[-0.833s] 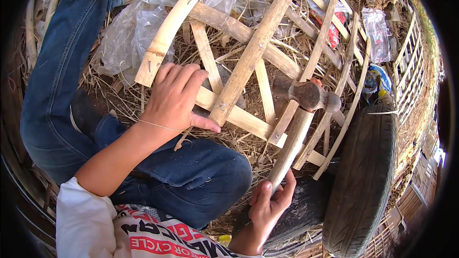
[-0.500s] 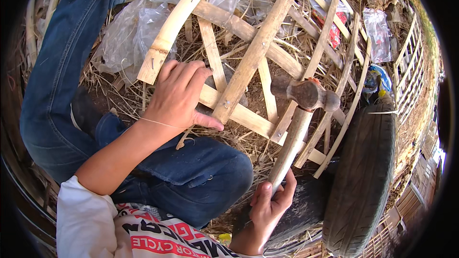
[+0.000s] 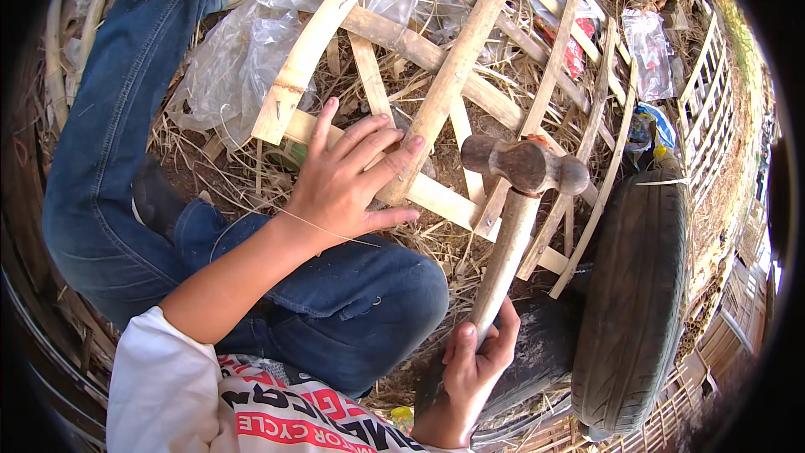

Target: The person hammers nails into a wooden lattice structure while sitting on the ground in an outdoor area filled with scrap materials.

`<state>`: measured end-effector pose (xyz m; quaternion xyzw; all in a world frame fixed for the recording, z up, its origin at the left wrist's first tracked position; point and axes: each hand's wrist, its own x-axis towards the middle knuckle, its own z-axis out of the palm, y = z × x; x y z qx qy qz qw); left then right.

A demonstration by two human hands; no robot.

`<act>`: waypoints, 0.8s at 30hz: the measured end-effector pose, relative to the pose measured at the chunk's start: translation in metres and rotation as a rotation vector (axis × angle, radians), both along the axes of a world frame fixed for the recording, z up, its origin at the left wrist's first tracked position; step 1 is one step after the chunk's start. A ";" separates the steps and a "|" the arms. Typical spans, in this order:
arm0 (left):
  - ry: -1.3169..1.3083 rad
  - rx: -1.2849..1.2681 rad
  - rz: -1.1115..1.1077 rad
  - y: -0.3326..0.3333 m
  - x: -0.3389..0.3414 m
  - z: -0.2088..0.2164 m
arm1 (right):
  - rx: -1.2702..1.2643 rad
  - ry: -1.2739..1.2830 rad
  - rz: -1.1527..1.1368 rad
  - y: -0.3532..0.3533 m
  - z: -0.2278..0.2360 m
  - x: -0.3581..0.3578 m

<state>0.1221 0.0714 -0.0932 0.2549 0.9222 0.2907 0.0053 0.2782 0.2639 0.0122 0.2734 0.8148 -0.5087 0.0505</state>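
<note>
My left hand [image 3: 348, 184] lies flat with fingers spread on a frame of split bamboo slats [image 3: 444, 92], pressing where a long slat crosses a short one. My right hand [image 3: 471, 361] grips the lower end of a wooden-handled hammer [image 3: 511, 226]. Its rusty metal head [image 3: 524, 164] hovers just right of my left fingers, over the slat joint. My bent leg in blue jeans [image 3: 335, 294] sits below the frame.
A worn black tyre [image 3: 637, 302] stands at the right. Crumpled clear plastic sheeting [image 3: 251, 42] lies under the frame at upper left. Dry straw and litter cover the ground. More woven bamboo lattice [image 3: 713, 92] curves along the right edge.
The frame and hammer head sit slightly lower in view. My left hand has spread its fingers a little wider on the slat. The hammer stays raised over the joint.
</note>
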 end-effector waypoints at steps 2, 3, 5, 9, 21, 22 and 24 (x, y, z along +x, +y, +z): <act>0.015 -0.022 -0.027 -0.002 0.002 -0.004 | 0.016 -0.001 0.033 0.001 0.003 0.004; 0.023 -0.032 -0.039 -0.003 0.002 -0.005 | 0.031 -0.002 0.039 0.002 0.004 0.005; -0.038 0.070 -0.013 -0.003 0.002 -0.003 | 0.043 -0.032 0.035 0.000 0.008 0.006; -0.045 0.100 -0.085 -0.013 -0.002 -0.002 | 0.004 -0.148 -0.024 -0.006 0.022 0.005; 0.159 0.054 0.088 0.016 0.015 -0.009 | -0.115 0.021 -0.165 -0.046 0.044 0.059; 0.201 0.049 0.100 0.016 0.017 -0.011 | -0.125 0.017 -0.187 -0.050 0.049 0.063; 0.237 0.079 0.097 0.016 0.017 -0.016 | -0.148 0.007 -0.228 -0.057 0.060 0.071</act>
